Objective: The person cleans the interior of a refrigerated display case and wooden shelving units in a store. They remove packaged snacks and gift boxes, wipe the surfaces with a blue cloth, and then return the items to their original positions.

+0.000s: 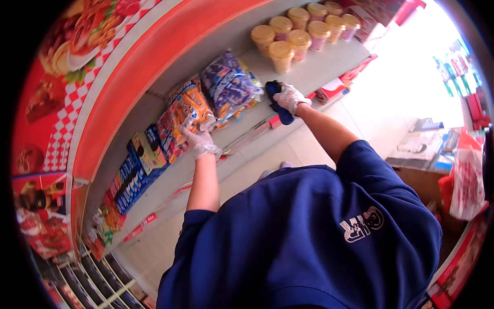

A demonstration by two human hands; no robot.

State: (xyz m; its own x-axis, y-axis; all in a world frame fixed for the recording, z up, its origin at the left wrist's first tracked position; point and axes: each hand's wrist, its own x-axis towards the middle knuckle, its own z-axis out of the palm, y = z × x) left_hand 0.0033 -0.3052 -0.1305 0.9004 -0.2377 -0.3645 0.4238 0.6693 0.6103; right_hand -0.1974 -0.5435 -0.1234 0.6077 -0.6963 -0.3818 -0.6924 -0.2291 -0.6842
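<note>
My left hand (198, 139), in a clear plastic glove, touches the lower part of an orange candy bag (189, 104) standing on the shelf; whether its fingers grip the bag is unclear. Beside that bag stands a purple candy bag (229, 85), with more bags partly hidden behind. My right hand (288, 97), gloved too, is closed on a dark blue cloth (283, 114) at the shelf's front edge. Yellow-lidded cups (281, 56) stand in rows beyond the cloth. Blue boxes (129, 183) and a pale green box (146, 152) sit left of the bags.
The grey shelf (320, 69) runs diagonally under a red curved panel (154, 69). Small colourful packets (106, 220) lie at its left end. Pale floor tiles show below. A cardboard box (417, 179) with papers on top and a hanging plastic bag (467, 181) are at right.
</note>
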